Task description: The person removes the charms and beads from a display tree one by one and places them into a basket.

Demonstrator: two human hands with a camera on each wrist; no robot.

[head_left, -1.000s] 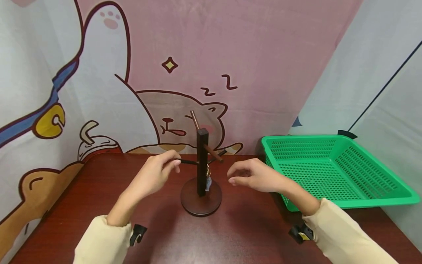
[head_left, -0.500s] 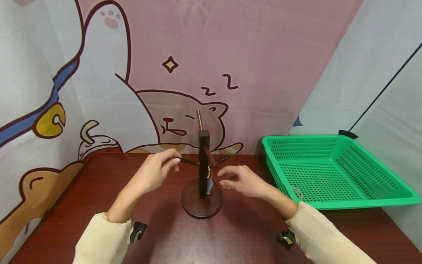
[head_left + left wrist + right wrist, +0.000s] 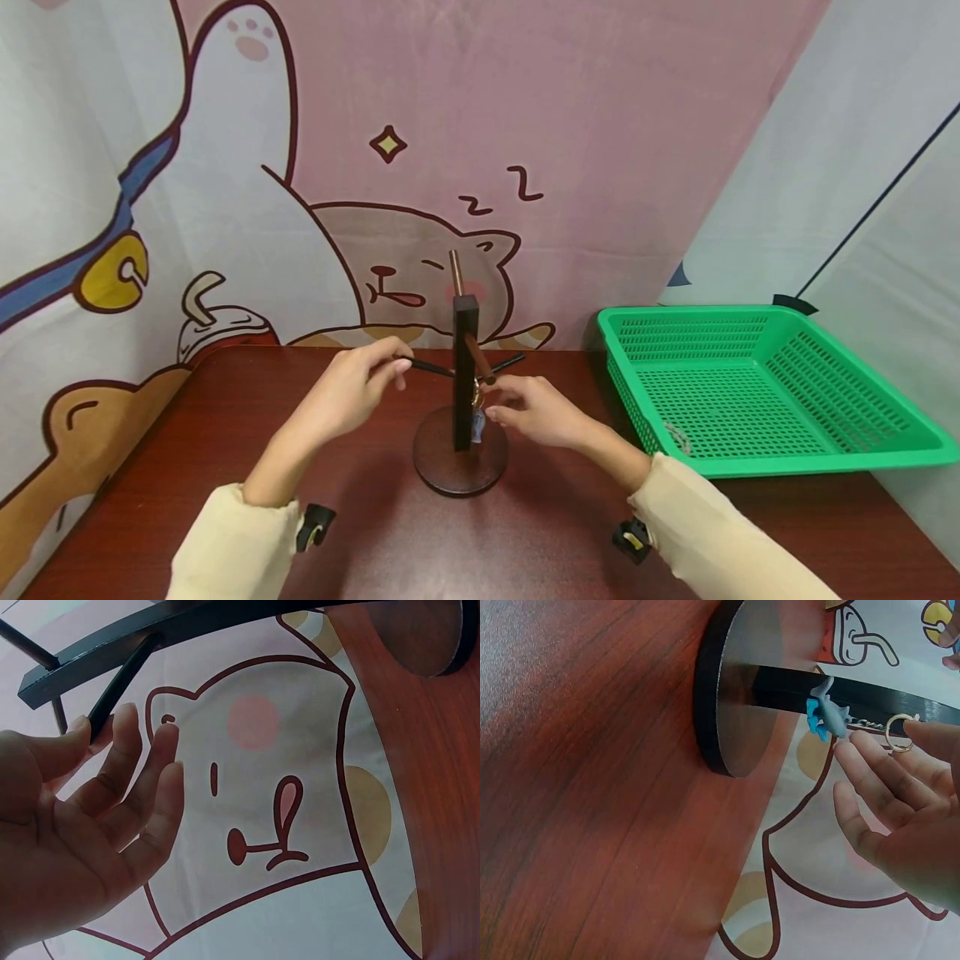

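A dark wooden rack [image 3: 465, 367] with several pegs stands upright on a round base [image 3: 442, 471]. My left hand [image 3: 348, 387] pinches the tip of one black peg [image 3: 124, 682] between thumb and forefinger, its other fingers spread. From a peg on the right side hangs a keychain [image 3: 829, 712] with a grey-blue shark figure, a short chain and a gold ring [image 3: 891, 739]. My right hand [image 3: 543, 412] has thumb and forefinger at that gold ring, pinching it, while the other fingers reach out beside the shark. The fingertips partly hide the ring.
A green perforated basket [image 3: 750, 464] sits to the right, with a small greyish loop [image 3: 677, 437] inside near its left wall. The reddish-brown table [image 3: 360, 550] meets a cartoon-printed curtain [image 3: 600, 167] at the back.
My right hand has moved left from open air to the keychain's ring. The rack has turned slightly and shifted a little right. My left hand keeps its pinch on the peg.
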